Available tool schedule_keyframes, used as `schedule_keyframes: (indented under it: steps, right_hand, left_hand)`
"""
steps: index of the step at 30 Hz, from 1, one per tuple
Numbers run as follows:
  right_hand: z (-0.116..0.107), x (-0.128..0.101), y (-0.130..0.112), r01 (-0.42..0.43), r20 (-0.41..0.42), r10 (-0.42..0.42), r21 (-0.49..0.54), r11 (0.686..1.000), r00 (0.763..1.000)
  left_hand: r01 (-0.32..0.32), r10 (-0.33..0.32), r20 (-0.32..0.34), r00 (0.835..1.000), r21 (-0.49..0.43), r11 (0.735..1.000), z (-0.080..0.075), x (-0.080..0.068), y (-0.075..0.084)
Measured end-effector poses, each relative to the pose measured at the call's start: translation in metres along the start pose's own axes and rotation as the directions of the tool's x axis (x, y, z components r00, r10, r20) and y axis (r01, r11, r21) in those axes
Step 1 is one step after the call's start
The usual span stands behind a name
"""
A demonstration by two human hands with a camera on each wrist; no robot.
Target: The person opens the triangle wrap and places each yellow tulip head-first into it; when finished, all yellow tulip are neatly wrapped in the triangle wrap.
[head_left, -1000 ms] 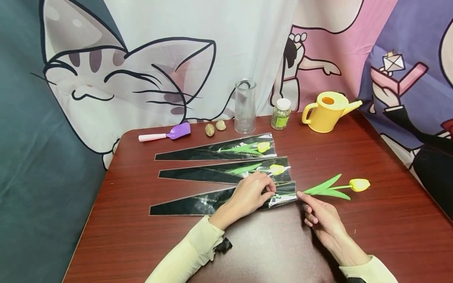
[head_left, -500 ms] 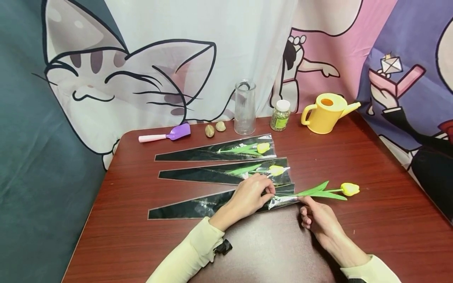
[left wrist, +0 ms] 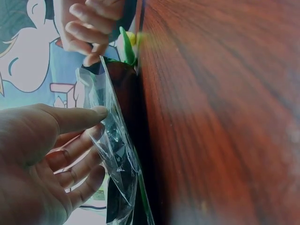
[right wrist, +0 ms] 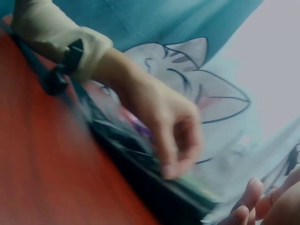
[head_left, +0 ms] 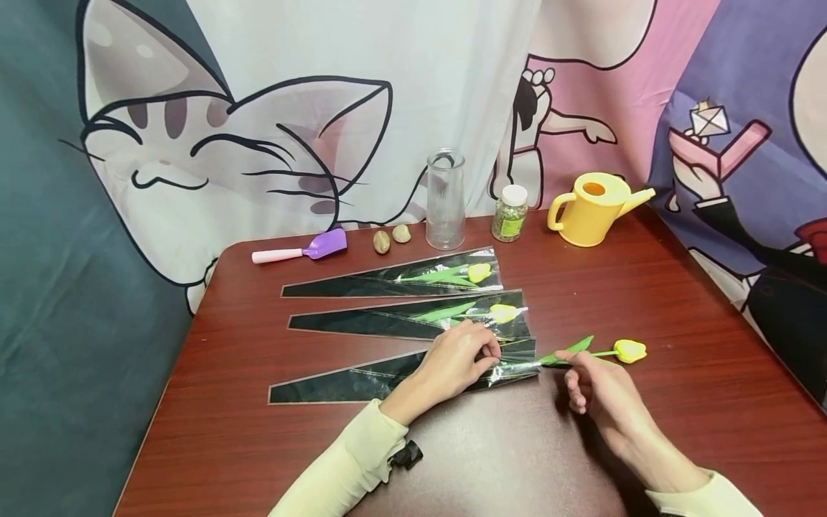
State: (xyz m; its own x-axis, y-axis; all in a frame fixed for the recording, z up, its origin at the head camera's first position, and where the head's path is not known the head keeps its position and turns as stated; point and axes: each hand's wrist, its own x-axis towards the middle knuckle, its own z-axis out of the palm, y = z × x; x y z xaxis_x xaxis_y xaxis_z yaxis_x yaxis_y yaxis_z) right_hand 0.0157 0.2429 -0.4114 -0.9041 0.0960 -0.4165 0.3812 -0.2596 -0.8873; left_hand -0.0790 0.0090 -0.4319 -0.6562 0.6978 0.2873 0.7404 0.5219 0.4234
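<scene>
Left hand (head_left: 455, 362) pinches the open mouth of the nearest long black-and-clear plastic flower sleeve (head_left: 362, 378), lying left-to-right on the red-brown wooden table (head_left: 678, 301), while right hand (head_left: 597, 384) pinches the yellow artificial tulip (head_left: 628, 350) stem, bloom rightward.

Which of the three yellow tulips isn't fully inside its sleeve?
The nearest tulip: its bloom lies bare on the table, held by the right hand; the other two lie wrapped.

glass vase (head_left: 445, 199), yellow watering can (head_left: 594, 208), purple scoop (head_left: 301, 249)
</scene>
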Motion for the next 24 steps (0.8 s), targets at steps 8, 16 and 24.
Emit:
schedule_keyframes:
  steps: [8,16,24]
  right_hand:
    - [-0.033,0.02,-0.025,0.406,0.011,-0.425,-0.322,0.855,0.905]
    - [-0.082,0.039,-0.034,0.579,0.304,-0.729,-0.801,0.152,0.613]
    - [-0.11,0.052,-0.047,0.74,0.652,-0.584,-0.661,-0.126,0.483]
  left_hand:
    - [0.022,-0.021,0.018,1.0,-0.009,1.0,0.001,-0.001,0.0]
    - [0.023,-0.023,0.009,1.0,-0.01,1.0,0.0,-0.001,0.0]
    - [0.022,-0.022,0.005,1.0,-0.003,1.0,-0.001,-0.001,0.0]
